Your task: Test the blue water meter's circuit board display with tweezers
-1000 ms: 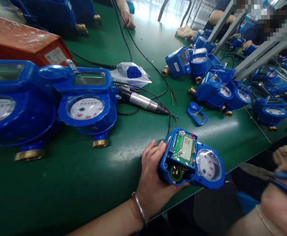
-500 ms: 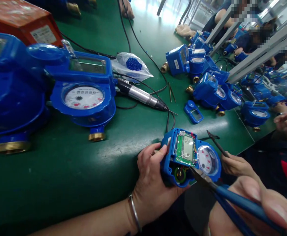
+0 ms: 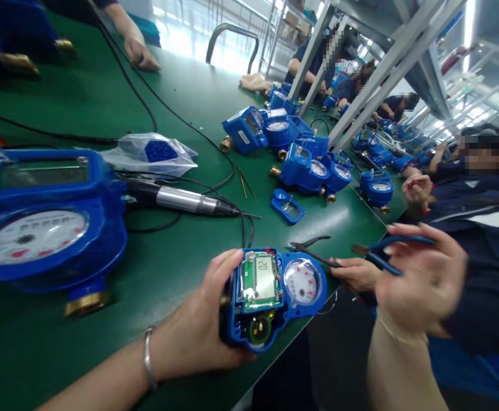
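Observation:
My left hand [image 3: 198, 325] is wrapped round the left side of a blue water meter [image 3: 284, 308] near the table's front edge. The meter's upper housing lies uncovered, showing a green circuit board [image 3: 249, 274] with a small lit display and a round green part below it. Its clear round dial faces up. Over to the right, my right hand [image 3: 420, 285] is raised and slightly blurred, closed on blue-handled pliers [image 3: 380, 246] whose jaws point left, apart from the meter. Beyond the meter lies a loose blue cover [image 3: 288, 206].
Another person's hand [image 3: 356, 275] holds dark pliers [image 3: 313, 254] just beyond my meter. A power screwdriver [image 3: 185, 198], a plastic bag [image 3: 125, 151] of blue pieces and cables lie behind. More meters stand left [image 3: 39, 200] and far right [image 3: 240, 128]. Metal posts [image 3: 313, 57] rise behind.
My right hand has drawn the pliers away from the meter's open housing, up and to the right. My left hand still holds the meter. The view has swung right.

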Tool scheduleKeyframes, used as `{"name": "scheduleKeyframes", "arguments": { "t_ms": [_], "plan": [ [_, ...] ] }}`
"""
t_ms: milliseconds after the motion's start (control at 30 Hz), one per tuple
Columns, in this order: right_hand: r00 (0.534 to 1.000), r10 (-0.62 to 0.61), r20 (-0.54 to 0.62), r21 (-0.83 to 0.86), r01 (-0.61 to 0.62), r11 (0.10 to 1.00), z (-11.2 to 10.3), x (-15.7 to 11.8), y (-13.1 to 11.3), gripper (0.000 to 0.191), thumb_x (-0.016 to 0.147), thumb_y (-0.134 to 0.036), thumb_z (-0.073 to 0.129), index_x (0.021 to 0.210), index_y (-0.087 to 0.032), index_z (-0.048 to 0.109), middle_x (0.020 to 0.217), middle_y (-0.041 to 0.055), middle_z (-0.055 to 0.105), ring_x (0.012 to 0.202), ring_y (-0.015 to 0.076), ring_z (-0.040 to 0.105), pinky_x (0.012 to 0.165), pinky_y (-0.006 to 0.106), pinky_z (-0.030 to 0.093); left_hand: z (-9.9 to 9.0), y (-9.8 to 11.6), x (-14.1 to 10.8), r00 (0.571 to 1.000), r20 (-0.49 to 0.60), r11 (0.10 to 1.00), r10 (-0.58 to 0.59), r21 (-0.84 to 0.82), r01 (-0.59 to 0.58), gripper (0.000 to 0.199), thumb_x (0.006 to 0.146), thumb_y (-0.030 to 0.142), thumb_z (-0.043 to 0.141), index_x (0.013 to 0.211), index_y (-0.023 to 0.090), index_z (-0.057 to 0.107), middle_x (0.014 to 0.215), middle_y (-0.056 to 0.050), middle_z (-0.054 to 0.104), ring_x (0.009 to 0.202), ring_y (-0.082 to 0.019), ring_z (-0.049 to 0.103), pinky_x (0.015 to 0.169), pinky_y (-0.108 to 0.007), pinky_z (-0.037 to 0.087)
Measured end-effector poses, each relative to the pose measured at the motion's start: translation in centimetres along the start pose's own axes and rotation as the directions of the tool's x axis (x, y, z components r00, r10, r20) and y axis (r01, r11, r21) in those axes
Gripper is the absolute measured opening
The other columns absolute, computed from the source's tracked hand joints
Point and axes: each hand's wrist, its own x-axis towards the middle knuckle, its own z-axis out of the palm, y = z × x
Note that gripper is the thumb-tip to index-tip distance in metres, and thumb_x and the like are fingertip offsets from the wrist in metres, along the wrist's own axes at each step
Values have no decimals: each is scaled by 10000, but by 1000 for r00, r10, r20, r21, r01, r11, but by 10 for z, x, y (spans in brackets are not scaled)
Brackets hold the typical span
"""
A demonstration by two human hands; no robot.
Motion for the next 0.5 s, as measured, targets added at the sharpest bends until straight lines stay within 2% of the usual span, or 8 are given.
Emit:
{"name": "scheduleKeyframes", "arguments": {
  "t_ms": [33, 67, 133, 233, 300, 333, 400, 500],
  "plan": [
    [995, -53, 84, -56, 58, 997, 14, 12, 1, 374, 1013, -382, 316, 1329, -223, 439, 1232, 119, 562, 944, 233, 609, 780, 435, 546, 4, 2, -4, 1000, -28, 1000, 13, 19, -12, 1254, 549, 320, 865, 1497, 219, 49, 1489, -221, 284, 1294, -417, 450, 1027, -560, 493],
    [940, -132, 316, -115, 176, 978, 32, 24, 7, 392, 1010, -391, 342, 1334, -187, 427, 1236, 143, 555, 1025, 252, 584, 864, 457, 521, 9, 3, -9, 998, -55, 999, 21, 42, -19, 1216, 582, 318, 840, 1496, 208, 47, 1479, -229, 292, 1286, -413, 459, 1020, -563, 499],
    [814, -200, 545, -74, 284, 956, 70, 46, 26, 342, 981, -416, 451, 1207, -182, 557, 1139, 119, 622, 1068, 252, 578, 950, 429, 497, 16, 7, -19, 993, -114, 995, 21, 100, -10, 1174, 620, 305, 807, 1500, 201, 35, 1458, -234, 314, 1270, -415, 471, 1019, -594, 491],
    [627, -222, 747, -27, 362, 932, 114, 60, 54, 472, 873, -420, 662, 1245, -142, 578, 1195, 134, 624, 1146, 262, 562, 1014, 384, 477, 23, 15, -27, 976, -217, 985, 20, 174, 19, 1173, 618, 313, 787, 1507, 224, 27, 1448, -213, 321, 1269, -447, 450, 1031, -656, 457],
    [547, -198, 813, -34, 384, 923, 125, 56, 61, 734, 767, -449, 775, 1360, -114, 500, 1310, 175, 561, 1230, 295, 518, 1055, 402, 450, 26, 18, -30, 962, -270, 980, 44, 201, 11, 1173, 620, 323, 777, 1513, 249, 21, 1456, -190, 302, 1273, -450, 436, 1027, -656, 463],
    [532, -174, 829, -56, 388, 920, 126, 53, 62, 857, 730, -476, 799, 1413, -103, 440, 1377, 203, 501, 1287, 327, 468, 1079, 438, 423, 27, 19, -30, 957, -286, 978, 56, 209, 5, 1167, 628, 316, 769, 1515, 256, 13, 1457, -183, 296, 1273, -443, 437, 1022, -646, 473],
    [546, -117, 829, -126, 388, 913, 116, 43, 60, 969, 742, -526, 771, 1480, -85, 324, 1479, 245, 361, 1378, 387, 339, 1109, 520, 362, 28, 19, -30, 953, -297, 974, 56, 228, 13, 1164, 635, 314, 770, 1519, 255, 13, 1447, -177, 306, 1267, -433, 443, 1019, -635, 478],
    [577, -54, 815, -209, 379, 901, 89, 22, 58, 786, 886, -514, 601, 1474, -77, 317, 1472, 228, 372, 1380, 354, 342, 1109, 496, 360, 29, 15, -31, 951, -310, 970, -3, 230, 78, 1195, 610, 358, 787, 1520, 230, 23, 1408, -197, 342, 1215, -442, 482, 982, -656, 486]
  ]
}}
